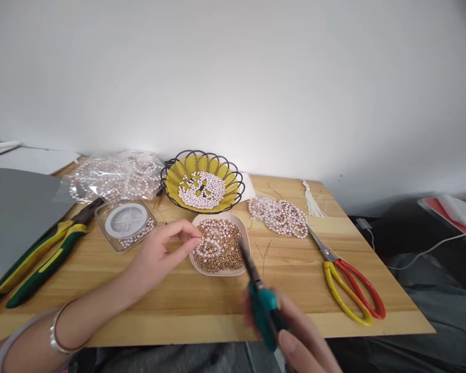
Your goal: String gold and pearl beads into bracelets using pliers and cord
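Over the dish's left edge, the thumb and index finger of my left hand are pinched together on the end of a strand of pearl beads. The rest of that strand lies in the pale square dish, on top of many small gold beads. My right hand is closed around the teal handles of a pair of pliers, slightly blurred. The dark jaws of the pliers point up toward the dish's right side. Whether those jaws touch any beads I cannot tell.
Behind the dish stands a yellow-and-black basket of pearl beads. Bagged strands, a clear box and large green-yellow pliers lie left. Coiled bead strands, a white tassel and red-yellow scissors lie right.
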A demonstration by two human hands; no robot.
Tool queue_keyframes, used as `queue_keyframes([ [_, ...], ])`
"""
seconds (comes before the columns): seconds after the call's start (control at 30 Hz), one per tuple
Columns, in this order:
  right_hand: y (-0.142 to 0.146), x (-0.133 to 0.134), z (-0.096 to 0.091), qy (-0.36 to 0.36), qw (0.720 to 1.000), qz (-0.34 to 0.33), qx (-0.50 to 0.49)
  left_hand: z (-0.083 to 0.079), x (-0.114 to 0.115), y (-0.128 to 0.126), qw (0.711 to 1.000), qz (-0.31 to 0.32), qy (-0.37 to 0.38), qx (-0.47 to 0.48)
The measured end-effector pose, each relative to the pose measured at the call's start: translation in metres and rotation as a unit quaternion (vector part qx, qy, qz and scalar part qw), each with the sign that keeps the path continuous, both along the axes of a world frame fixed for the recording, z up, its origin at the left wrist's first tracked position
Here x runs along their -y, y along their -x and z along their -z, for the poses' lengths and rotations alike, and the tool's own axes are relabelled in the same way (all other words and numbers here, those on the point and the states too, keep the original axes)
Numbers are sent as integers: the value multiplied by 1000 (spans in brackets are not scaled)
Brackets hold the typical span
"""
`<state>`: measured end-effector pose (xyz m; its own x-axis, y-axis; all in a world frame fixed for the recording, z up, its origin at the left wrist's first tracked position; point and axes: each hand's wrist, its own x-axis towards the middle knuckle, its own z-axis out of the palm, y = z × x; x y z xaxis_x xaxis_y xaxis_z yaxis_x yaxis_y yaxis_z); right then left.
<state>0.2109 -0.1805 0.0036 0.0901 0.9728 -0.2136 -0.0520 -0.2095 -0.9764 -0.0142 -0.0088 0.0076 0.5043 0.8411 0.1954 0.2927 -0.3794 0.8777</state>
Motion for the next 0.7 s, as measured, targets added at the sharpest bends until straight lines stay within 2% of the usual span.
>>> queue_keyframes([
  [0.03,-13,2,2,-18,994,41,98,0,0,0,1000,0,-4,-2],
  [0.1,-41,3,8,-41,951,89,293,1,1,0,1000,4,-12,-6],
  [0.17,-64,-1,17,-62,896,88,431,2,2,1,1000,9,-17,-10],
  [0.23,-77,-8,27,-82,853,65,511,3,2,1,1000,11,-17,-11],
  [0.37,-71,-19,43,-122,808,56,573,0,-1,-1,1000,7,2,-6],
  [0.5,-68,-16,48,-150,803,92,569,-3,-2,-2,1000,3,25,4],
  [0.6,-97,0,50,-145,791,168,570,-2,-2,-2,1000,1,30,8],
  [0.63,-113,6,52,-138,773,202,585,-1,-2,-2,999,-1,31,8],
  [0.7,-149,19,59,-71,726,231,643,0,-2,-2,999,-1,34,6],
])
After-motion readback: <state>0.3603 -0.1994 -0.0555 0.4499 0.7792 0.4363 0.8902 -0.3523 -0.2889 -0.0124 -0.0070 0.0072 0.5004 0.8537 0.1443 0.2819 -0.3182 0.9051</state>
